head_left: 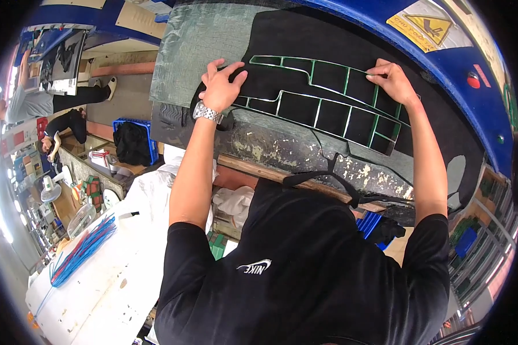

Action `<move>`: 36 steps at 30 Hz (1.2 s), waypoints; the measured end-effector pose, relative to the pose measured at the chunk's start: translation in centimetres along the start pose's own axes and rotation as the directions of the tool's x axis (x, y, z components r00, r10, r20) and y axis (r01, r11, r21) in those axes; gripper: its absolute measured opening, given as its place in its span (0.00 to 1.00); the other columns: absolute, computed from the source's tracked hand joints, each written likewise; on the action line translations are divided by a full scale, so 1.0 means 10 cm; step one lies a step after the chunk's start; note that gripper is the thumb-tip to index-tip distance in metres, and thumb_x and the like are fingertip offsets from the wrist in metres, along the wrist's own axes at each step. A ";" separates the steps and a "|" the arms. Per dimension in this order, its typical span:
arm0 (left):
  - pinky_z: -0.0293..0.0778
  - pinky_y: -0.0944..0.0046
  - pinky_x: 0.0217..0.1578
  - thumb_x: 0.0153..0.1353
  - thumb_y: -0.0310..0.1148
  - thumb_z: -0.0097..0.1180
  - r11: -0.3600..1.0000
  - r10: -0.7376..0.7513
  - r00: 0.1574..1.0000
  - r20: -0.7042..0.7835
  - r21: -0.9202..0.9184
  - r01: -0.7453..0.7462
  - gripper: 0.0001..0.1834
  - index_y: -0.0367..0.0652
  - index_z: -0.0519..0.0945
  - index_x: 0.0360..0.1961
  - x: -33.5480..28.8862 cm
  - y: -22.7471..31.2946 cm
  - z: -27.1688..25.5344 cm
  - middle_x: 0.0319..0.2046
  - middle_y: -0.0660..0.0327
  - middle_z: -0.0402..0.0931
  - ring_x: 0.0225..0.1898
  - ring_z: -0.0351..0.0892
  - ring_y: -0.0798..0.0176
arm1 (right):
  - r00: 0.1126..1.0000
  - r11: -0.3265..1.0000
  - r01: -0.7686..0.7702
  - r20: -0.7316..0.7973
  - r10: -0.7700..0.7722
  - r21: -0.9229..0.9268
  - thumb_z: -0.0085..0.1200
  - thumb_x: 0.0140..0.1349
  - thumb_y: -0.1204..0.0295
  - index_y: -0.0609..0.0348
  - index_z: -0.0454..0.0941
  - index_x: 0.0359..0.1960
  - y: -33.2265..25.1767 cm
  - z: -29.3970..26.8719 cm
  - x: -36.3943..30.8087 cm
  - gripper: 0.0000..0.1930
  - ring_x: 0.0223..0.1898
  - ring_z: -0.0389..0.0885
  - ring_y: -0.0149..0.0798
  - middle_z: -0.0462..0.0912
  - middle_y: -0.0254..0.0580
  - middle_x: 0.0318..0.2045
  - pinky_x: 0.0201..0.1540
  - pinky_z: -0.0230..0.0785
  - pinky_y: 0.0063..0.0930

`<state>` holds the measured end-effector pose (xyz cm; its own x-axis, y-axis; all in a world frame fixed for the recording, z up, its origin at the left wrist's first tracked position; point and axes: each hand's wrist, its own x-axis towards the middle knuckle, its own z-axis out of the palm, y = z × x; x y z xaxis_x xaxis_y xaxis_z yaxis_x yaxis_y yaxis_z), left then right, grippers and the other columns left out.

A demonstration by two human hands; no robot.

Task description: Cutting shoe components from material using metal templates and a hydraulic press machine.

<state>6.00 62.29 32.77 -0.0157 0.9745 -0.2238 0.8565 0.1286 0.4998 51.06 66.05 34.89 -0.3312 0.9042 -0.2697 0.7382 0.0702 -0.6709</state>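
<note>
Two steel cutting dies with green edges lie on a black sheet of material, the far cutting die [347, 81] above the near cutting die [318, 112]. Each is a long, stepped frame divided by crossbars. My right hand [393, 81] pinches the far die's upper edge near its right end. Spread fingers show on my left hand [221, 86], which rests by the dies' left ends; whether it touches either die I cannot tell. A metal-band watch [208, 113] circles my left wrist. The black sheet [305, 34] reaches beyond both dies.
A worn grey-green cutting board [201, 52] lies under the sheet, below a blue machine frame [351, 14] with a yellow warning label [423, 26]. Blue cords [86, 250] lie on a white table [106, 293] at left. Other people are farther left.
</note>
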 end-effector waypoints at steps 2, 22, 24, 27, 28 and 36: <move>0.62 0.41 0.64 0.62 0.48 0.64 1.000 -0.017 1.000 -0.010 -0.006 0.017 0.20 0.67 0.84 0.56 0.01 0.03 -0.01 0.70 0.49 0.57 0.65 0.58 0.36 | 1.000 1.000 0.002 0.003 -0.002 0.019 0.64 0.60 0.74 0.63 0.87 0.42 -0.02 0.02 0.00 0.09 0.31 0.73 0.32 0.72 0.36 0.27 0.40 0.67 0.30; 0.65 0.52 0.63 0.65 0.45 0.63 0.975 0.218 0.974 -0.058 0.052 -0.216 0.19 0.59 0.84 0.57 0.01 -0.30 0.03 0.69 0.57 0.64 0.60 0.69 0.49 | 0.711 0.872 -0.418 -0.505 0.488 0.255 0.63 0.64 0.53 0.59 0.85 0.48 0.87 0.09 -1.41 0.22 0.36 0.87 0.37 0.88 0.46 0.34 0.42 0.77 0.31; 0.65 0.52 0.63 0.65 0.45 0.63 0.976 0.216 0.976 -0.041 0.046 -0.214 0.19 0.59 0.84 0.57 0.05 -0.35 0.05 0.69 0.56 0.63 0.60 0.68 0.49 | 0.728 0.882 -0.372 -0.498 0.471 0.290 0.63 0.65 0.55 0.63 0.85 0.47 0.77 0.23 -1.47 0.22 0.36 0.86 0.35 0.88 0.47 0.35 0.42 0.76 0.29; 0.69 0.51 0.61 0.64 0.44 0.64 0.955 0.295 0.949 -0.107 0.060 -0.290 0.19 0.57 0.85 0.56 0.05 -0.53 0.03 0.67 0.53 0.67 0.58 0.72 0.47 | 0.735 0.942 -0.254 -0.590 0.335 0.218 0.62 0.65 0.60 0.64 0.85 0.46 0.76 0.31 -1.44 0.19 0.35 0.86 0.37 0.86 0.48 0.35 0.40 0.75 0.31; 0.72 0.50 0.59 0.63 0.43 0.66 0.944 0.329 0.934 -0.137 0.008 -0.331 0.19 0.56 0.85 0.55 0.06 -0.50 0.06 0.66 0.52 0.69 0.57 0.74 0.46 | 0.732 0.957 -0.225 -0.617 0.291 0.184 0.62 0.65 0.62 0.64 0.85 0.46 0.80 0.33 -1.43 0.17 0.35 0.85 0.38 0.85 0.49 0.35 0.40 0.75 0.31; 0.64 0.49 0.63 0.62 0.43 0.64 0.968 0.228 0.961 -0.159 -0.068 -0.241 0.23 0.56 0.82 0.59 -0.03 -0.38 0.20 0.68 0.55 0.65 0.60 0.67 0.47 | 0.730 0.949 -0.216 -0.607 0.314 0.232 0.60 0.68 0.64 0.66 0.84 0.48 0.98 0.36 -1.52 0.16 0.43 0.84 0.33 0.88 0.46 0.41 0.49 0.72 0.25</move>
<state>3.79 61.11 29.26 0.0982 0.9947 0.0317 0.7979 -0.0978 0.5949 61.19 51.46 29.91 0.3473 0.9377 0.0120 0.6355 -0.2259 -0.7384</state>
